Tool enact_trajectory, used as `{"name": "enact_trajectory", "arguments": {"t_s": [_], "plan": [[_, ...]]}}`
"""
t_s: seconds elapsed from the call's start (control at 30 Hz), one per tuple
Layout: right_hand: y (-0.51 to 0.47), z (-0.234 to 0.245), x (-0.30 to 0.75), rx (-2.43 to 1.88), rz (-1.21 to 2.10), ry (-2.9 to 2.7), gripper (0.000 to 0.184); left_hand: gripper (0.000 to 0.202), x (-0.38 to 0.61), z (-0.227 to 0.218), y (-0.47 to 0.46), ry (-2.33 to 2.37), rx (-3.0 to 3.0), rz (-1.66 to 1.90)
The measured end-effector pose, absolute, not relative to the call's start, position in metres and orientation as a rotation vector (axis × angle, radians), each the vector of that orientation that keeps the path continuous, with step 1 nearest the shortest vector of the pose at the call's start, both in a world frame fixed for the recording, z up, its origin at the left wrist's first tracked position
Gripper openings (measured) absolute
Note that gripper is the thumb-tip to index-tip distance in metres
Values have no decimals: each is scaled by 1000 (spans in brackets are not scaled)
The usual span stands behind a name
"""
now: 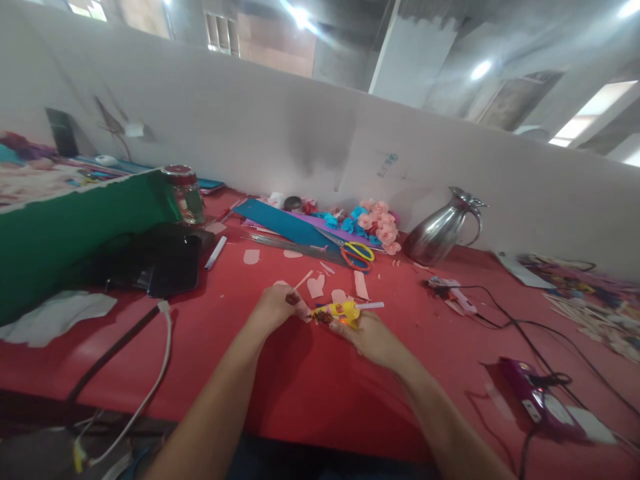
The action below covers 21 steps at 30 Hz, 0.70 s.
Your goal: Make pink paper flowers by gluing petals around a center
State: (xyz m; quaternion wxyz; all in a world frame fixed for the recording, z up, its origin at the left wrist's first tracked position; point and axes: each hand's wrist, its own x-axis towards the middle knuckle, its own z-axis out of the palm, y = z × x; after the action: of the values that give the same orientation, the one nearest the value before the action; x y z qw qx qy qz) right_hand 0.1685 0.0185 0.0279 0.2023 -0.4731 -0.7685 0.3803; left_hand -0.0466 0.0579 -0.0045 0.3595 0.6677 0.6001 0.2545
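Note:
My right hand [367,333] is closed around a yellow glue gun [343,311] whose white glue stick juts out to the right. Its nozzle points left toward my left hand [277,307]. That hand pinches a small pink paper petal [303,311] on a thin wooden stick [302,281]. Both hands hover just above the red table [310,380]. More pink petal cut-outs [316,286] lie just behind them.
Scissors with yellow and orange handles [357,255], blue and purple sheets [285,224] and paper flowers [376,225] lie farther back. A steel jug [439,230] stands at right. A black bag [160,259], a glass jar [187,193] and cables [505,313] surround the area.

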Motion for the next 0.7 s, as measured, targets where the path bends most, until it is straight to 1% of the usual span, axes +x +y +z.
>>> {"name": "enact_trajectory", "arguments": {"t_s": [0.2, 0.53, 0.7], "plan": [[20, 27, 168, -1399, 992, -2159, 32, 6, -47, -11, 60, 1608, 1732, 658], [22, 26, 169, -1382, 992, -2147, 33, 6, -47, -8, 62, 1687, 1768, 579], [15, 25, 166, -1403, 916, -2187, 31, 3, -46, -6, 61, 1715, 1712, 583]]}}
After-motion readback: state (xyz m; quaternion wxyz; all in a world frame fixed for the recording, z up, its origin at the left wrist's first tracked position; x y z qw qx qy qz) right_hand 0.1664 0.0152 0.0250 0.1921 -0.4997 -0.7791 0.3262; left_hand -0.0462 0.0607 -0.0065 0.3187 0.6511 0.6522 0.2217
